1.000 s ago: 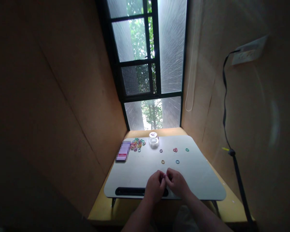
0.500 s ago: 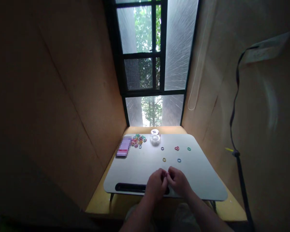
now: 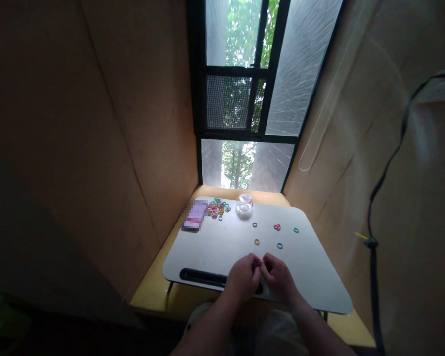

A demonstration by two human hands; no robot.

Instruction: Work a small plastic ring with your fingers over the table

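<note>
The left hand (image 3: 244, 277) and right hand (image 3: 279, 278) meet at the fingertips over the tabletop (image 3: 203, 249), each grip pinched on a small pinkish item (image 3: 260, 263) of indeterminable form, near 4 single rings (image 3: 280, 245) and 1 red cluster (image 3: 277, 227); this hold appears to call for fine control.

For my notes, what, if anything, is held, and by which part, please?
Perhaps a tiny pinkish item, between fingertips of left hand and right hand; exact part unclear.

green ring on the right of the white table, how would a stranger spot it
Find the white table below the window. On its right half, the green ring lies farthest right, past the red rings. Unlike green ones in the heap, it lies alone.
</note>
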